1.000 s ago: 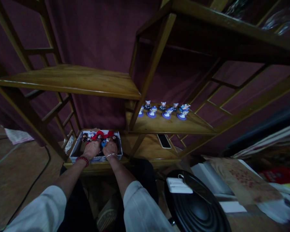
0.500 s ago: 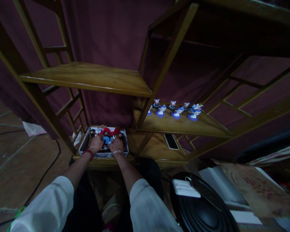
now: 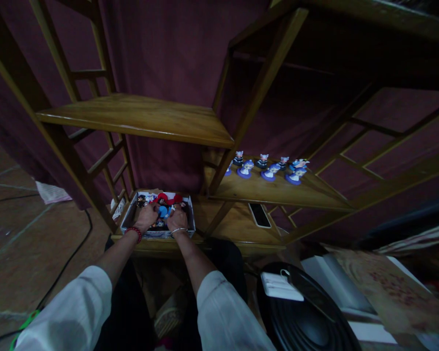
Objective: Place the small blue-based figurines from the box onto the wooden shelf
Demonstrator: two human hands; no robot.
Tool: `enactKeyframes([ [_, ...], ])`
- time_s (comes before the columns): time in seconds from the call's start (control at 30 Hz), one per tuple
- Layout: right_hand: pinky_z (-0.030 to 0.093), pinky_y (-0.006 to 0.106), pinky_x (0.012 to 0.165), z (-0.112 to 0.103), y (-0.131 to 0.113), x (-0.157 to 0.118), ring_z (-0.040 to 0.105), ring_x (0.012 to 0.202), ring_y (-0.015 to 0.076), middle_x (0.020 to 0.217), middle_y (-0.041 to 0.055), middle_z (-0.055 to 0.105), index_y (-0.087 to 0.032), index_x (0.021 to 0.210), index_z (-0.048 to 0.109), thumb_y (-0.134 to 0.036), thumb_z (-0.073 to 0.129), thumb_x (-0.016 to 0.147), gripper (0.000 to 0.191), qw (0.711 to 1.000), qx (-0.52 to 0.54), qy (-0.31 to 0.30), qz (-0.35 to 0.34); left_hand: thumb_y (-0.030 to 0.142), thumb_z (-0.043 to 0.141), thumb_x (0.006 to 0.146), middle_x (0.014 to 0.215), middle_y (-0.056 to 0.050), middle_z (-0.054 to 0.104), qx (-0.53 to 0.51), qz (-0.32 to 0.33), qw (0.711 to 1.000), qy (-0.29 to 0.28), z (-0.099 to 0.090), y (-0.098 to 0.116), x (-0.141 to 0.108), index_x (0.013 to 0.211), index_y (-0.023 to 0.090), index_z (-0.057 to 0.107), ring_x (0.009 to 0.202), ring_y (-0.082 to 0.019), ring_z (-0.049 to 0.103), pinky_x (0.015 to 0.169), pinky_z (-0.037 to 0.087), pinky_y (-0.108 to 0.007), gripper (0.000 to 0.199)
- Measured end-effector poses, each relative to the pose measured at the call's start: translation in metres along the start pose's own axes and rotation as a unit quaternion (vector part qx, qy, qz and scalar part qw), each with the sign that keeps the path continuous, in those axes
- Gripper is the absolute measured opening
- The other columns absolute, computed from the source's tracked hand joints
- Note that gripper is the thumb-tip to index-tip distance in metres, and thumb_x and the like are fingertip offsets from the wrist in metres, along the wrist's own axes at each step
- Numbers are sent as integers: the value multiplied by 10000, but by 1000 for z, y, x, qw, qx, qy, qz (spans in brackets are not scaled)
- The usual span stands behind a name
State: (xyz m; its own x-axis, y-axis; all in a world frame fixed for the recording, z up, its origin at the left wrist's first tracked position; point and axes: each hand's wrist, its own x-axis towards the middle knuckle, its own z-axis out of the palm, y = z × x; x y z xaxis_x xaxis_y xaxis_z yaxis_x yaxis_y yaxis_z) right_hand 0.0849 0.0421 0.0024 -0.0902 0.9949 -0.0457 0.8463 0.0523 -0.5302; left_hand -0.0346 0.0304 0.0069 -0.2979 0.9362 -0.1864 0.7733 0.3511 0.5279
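Observation:
A shallow white cardboard box (image 3: 191, 219) stands on the low shelf, with several small figurines inside. Both of my hands reach into it. Between them lies a small figurine with a round blue base (image 3: 163, 211). My left hand (image 3: 147, 218), with a red bead bracelet, has its fingers curled at the left edge of that base. On the other side, my right hand (image 3: 177, 218), wearing a pale bracelet, is closed on the figurine's blue and white part. Behind the hands are red-topped figurines (image 3: 163, 198). My fingertips are partly hidden.
Several purple-based figurines (image 3: 246, 168) stand on the raised shelf (image 3: 249, 189) to the right, with dark ones behind. A phone (image 3: 259, 215) lies on the board below. At the lower right, a black round stool (image 3: 307, 321) bears a white object (image 3: 281, 286). Wooden posts frame the shelves.
The view has shifted very slightly. Both hands stay in the box around the blue-based figurine, with barely any visible movement.

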Motion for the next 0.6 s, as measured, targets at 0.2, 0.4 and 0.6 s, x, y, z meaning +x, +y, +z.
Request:
enactKeyframes([
  [0.2, 429, 249, 682, -2, 0, -5, 614, 835, 183, 903, 98, 645, -149, 1045, 485, -174, 384, 812, 255, 1000, 1, 5, -11, 248, 361, 831, 741, -40, 667, -12, 11, 1000, -5, 1, -1, -3, 1032, 164, 554, 532, -111, 590, 549, 433, -194, 291],
  [0.4, 415, 227, 747, -7, 3, -8, 601, 871, 161, 922, 90, 647, -138, 1054, 494, -169, 384, 813, 267, 999, 31, 25, -34, 272, 338, 838, 693, -23, 658, -20, 6, 1000, -5, -2, 1, -10, 1015, 169, 554, 512, -105, 589, 543, 432, -189, 298],
  [0.6, 422, 201, 748, -14, 7, -8, 604, 857, 143, 906, 66, 654, -166, 1042, 518, -167, 405, 805, 262, 997, 59, 43, -35, 233, 363, 831, 659, -35, 652, -7, 12, 1000, 22, -10, 14, -20, 925, 152, 588, 539, -112, 602, 526, 436, -185, 257],
])
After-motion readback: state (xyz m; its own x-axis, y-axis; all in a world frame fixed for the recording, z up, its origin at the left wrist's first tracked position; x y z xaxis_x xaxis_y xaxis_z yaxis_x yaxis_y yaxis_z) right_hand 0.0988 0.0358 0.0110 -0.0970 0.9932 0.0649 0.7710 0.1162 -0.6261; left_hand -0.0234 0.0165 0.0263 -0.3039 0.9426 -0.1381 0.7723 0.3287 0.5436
